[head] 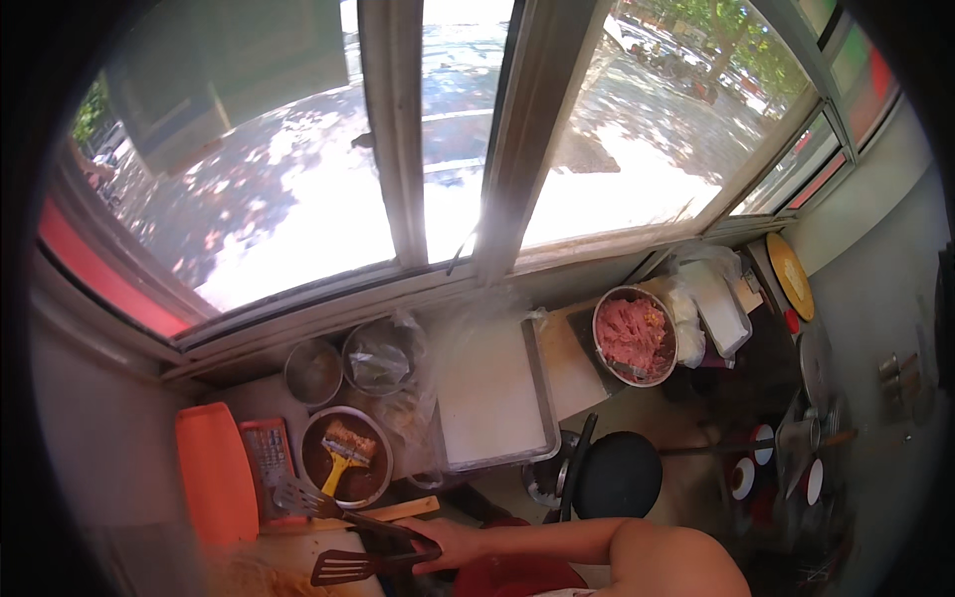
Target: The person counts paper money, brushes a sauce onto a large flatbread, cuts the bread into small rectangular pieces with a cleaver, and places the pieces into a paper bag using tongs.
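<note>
My right hand (451, 545) is shut around the handles of two dark slotted turners. The upper turner (306, 498) reaches to the rim of a bowl of brown sauce (384, 470), and the lower turner (345, 567) lies over a pale board (328, 545). Whether the two are joined at my grip is hidden. A browned flat food (276, 574) rests at the bottom left, partly blurred. In the sauce bowl lies a brush (343, 459) with a yellow handle and stained bristles. Behind my hand is a wooden strip (406, 510). My left hand is out of view.
A large metal tray (492, 395) stands mid-counter below the windows. Right of it is a bowl of pink minced meat (633, 336). A black round stool-like object (619, 477) sits lower. An orange tray (216, 470) and a steel bowl (313, 373) are at left.
</note>
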A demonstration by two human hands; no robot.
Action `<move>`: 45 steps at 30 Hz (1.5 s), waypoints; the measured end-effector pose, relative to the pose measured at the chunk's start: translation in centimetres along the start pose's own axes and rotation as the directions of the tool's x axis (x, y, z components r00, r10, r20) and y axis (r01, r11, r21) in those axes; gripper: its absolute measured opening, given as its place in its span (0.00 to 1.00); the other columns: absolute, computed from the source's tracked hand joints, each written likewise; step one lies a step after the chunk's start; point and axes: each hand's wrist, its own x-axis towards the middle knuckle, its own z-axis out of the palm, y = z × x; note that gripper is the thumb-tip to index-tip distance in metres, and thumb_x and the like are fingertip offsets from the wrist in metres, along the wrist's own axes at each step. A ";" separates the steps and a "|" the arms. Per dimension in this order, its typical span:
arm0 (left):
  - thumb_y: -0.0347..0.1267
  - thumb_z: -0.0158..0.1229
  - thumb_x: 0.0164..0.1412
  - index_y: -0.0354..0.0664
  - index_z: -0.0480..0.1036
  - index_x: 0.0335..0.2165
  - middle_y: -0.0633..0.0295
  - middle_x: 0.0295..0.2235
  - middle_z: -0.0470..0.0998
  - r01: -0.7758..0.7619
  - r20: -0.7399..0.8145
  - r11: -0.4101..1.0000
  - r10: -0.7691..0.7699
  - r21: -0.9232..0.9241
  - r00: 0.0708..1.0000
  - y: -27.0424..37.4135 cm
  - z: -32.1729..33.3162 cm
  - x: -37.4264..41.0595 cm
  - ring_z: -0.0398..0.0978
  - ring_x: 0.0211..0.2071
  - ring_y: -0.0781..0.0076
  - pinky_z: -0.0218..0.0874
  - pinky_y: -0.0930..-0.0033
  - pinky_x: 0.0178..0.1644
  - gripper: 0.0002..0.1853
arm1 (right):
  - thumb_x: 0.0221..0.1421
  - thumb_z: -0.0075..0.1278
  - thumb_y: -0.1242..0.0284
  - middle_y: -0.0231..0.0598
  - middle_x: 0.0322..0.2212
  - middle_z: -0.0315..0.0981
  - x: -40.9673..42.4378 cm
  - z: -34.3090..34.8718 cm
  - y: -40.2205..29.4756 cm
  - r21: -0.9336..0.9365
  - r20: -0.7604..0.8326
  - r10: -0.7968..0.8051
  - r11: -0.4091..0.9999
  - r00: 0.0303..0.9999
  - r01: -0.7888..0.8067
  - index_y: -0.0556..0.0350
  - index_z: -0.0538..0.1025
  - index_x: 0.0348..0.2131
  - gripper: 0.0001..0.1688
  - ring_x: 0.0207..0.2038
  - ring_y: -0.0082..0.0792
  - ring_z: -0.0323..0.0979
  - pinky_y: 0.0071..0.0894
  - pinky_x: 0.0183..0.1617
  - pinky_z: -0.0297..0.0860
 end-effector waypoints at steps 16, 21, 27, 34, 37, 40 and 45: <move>0.25 0.54 0.57 0.33 0.75 0.32 0.59 0.26 0.77 -0.205 0.282 0.964 0.152 0.168 0.947 -0.1 -17.0 1.0 0.76 0.28 0.73 0.68 0.71 0.34 0.06 | 0.49 0.30 0.31 0.30 0.22 0.62 -4.6 17.8 -3.0 0.206 0.141 0.047 0.976 0.989 -0.075 0.52 0.55 0.56 0.52 0.18 0.19 0.57 0.17 0.21 0.54; 0.24 0.53 0.57 0.32 0.74 0.34 0.58 0.26 0.78 -0.313 0.401 0.937 0.229 0.155 0.887 1.3 -16.8 0.8 0.77 0.29 0.73 0.69 0.71 0.35 0.07 | 0.51 0.29 0.32 0.30 0.23 0.63 -5.3 19.5 -2.7 0.158 0.175 0.089 0.981 0.981 -0.117 0.52 0.55 0.56 0.51 0.19 0.18 0.57 0.16 0.21 0.54; 0.26 0.48 0.61 0.33 0.72 0.40 0.57 0.34 0.78 -0.438 0.292 0.892 0.450 -0.108 0.844 4.0 -16.1 0.9 0.77 0.35 0.72 0.68 0.71 0.40 0.11 | 0.54 0.34 0.37 0.31 0.26 0.64 -5.0 21.8 -3.4 0.248 0.209 0.104 0.956 0.972 -0.155 0.60 0.56 0.56 0.48 0.19 0.18 0.58 0.15 0.20 0.55; 0.29 0.47 0.61 0.37 0.67 0.48 0.53 0.51 0.69 -0.728 0.304 0.534 0.674 0.431 0.674 -1.5 -23.4 -1.1 0.64 0.55 0.59 0.53 0.65 0.58 0.17 | 0.62 0.37 0.55 0.31 0.29 0.66 -3.3 21.2 -3.5 0.304 0.180 0.269 0.900 0.946 -0.314 0.59 0.61 0.53 0.30 0.21 0.19 0.61 0.16 0.22 0.58; 0.29 0.51 0.56 0.37 0.67 0.49 0.48 0.53 0.65 -0.475 -0.019 0.708 0.567 0.523 0.824 -6.5 -28.1 -5.3 0.61 0.56 0.54 0.51 0.64 0.59 0.21 | 0.62 0.40 0.62 0.30 0.29 0.67 -3.1 18.6 -3.3 0.327 0.111 0.417 0.842 0.902 -0.429 0.57 0.65 0.50 0.23 0.21 0.18 0.61 0.17 0.20 0.58; 0.31 0.56 0.49 0.35 0.65 0.45 0.44 0.46 0.68 0.035 -0.329 0.615 0.372 0.788 0.868 -14.7 -33.9 -11.1 0.66 0.48 0.45 0.59 0.54 0.51 0.23 | 0.61 0.41 0.64 0.28 0.26 0.67 -2.9 15.4 -1.0 0.232 0.078 0.567 0.790 0.820 -0.568 0.57 0.67 0.47 0.19 0.19 0.19 0.61 0.18 0.18 0.57; 0.29 0.55 0.48 0.39 0.57 0.49 0.43 0.44 0.67 0.496 -0.567 0.557 -0.055 0.666 0.822 -24.5 -38.0 -16.6 0.68 0.44 0.44 0.62 0.51 0.46 0.29 | 0.61 0.42 0.63 0.28 0.20 0.64 -1.0 14.3 1.0 -0.012 0.200 0.700 0.702 0.686 -0.712 0.57 0.68 0.46 0.19 0.16 0.18 0.60 0.18 0.17 0.56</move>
